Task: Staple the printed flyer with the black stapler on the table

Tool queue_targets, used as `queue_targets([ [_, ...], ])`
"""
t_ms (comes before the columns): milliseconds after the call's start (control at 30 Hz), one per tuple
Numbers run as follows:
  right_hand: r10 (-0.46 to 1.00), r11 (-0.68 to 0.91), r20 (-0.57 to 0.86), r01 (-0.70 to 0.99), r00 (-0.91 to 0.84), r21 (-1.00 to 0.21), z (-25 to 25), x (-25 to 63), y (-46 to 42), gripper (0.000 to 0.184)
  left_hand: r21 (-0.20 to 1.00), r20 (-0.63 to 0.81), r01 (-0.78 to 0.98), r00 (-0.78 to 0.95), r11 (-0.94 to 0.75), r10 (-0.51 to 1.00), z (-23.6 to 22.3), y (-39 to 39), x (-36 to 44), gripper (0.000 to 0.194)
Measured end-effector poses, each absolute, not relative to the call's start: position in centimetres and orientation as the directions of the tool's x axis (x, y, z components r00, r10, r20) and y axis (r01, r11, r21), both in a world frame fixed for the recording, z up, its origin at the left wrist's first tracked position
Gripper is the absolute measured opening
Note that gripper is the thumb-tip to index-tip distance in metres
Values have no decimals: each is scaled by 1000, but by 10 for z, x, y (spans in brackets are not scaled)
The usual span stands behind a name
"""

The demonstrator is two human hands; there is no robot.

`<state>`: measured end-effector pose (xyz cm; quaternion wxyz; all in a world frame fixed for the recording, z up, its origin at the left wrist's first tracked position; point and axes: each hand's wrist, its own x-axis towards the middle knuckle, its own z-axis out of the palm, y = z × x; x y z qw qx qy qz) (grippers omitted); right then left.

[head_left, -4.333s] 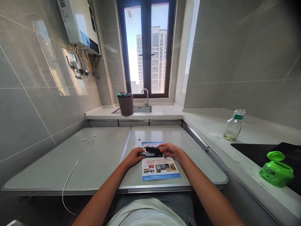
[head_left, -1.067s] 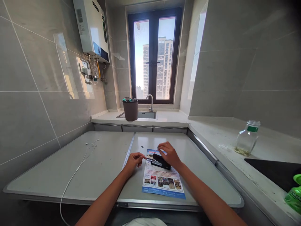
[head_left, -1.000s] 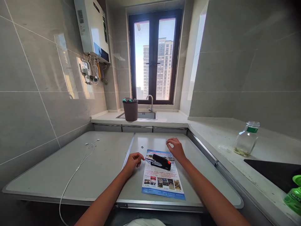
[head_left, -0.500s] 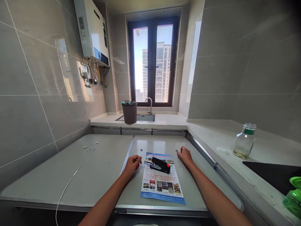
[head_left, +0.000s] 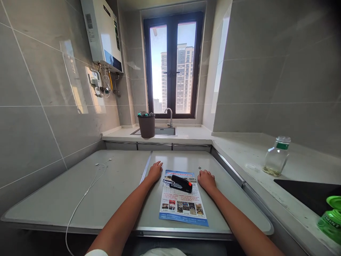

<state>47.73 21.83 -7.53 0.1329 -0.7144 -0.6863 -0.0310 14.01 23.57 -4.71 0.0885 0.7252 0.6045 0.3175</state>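
Observation:
A black stapler (head_left: pixel 181 183) with a red end lies across the top of a printed flyer (head_left: pixel 183 208) on the grey table (head_left: pixel 117 188). My left hand (head_left: pixel 155 171) lies flat on the table just left of the flyer, fingers stretched forward, holding nothing. My right hand (head_left: pixel 206 178) rests on the table just right of the flyer, its fingers curled under with nothing visible in them. A tiny metal piece (head_left: pixel 199 168) lies on the table just beyond my right hand. Neither hand touches the stapler.
A white earphone cable (head_left: pixel 87 190) trails over the table's left half and off its front edge. A brown bin (head_left: pixel 146 124) and a tap (head_left: pixel 168 115) stand by the sink under the window. On the right counter are a glass bottle (head_left: pixel 276 156) and a green jar (head_left: pixel 330 218).
Both hands let go of the stapler, which stays on the flyer. My right hand moved to the flyer's right side and curled. My left hand opened and went flat, forward on the table.

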Motion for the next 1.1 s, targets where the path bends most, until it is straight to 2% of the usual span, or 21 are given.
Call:
queue_targets([
  [67, 974, -17, 223, 990, 48, -141, -73, 479, 218, 33, 492, 320, 832, 101, -256, 942, -49, 234, 141, 21],
  [233, 976, 3, 217, 991, 26, -132, -71, 480, 215, 33, 489, 296, 844, 75, -218, 952, -56, 207, 136, 22],
  [367, 979, 19, 204, 990, 10, -141, -72, 479, 215, 33, 548, 299, 812, 33, -199, 954, -60, 182, 126, 23],
  [500, 980, 16, 198, 990, 13, -143, -71, 477, 216, 33, 641, 322, 724, 50, -256, 946, -63, 166, 124, 14],
  [667, 980, 9, 197, 992, 15, -122, -70, 475, 214, 35, 793, 365, 532, -21, -298, 931, -62, 162, 122, 31],
  [833, 980, 13, 196, 994, 9, -110, -67, 474, 212, 36, 897, 299, 365, -89, -248, 950, -65, 167, 116, 37],
  [1100, 982, 1, 186, 994, 20, -111, -61, 472, 209, 35, 933, 300, 209, -8, -292, 954, -61, 163, 122, 54],
])
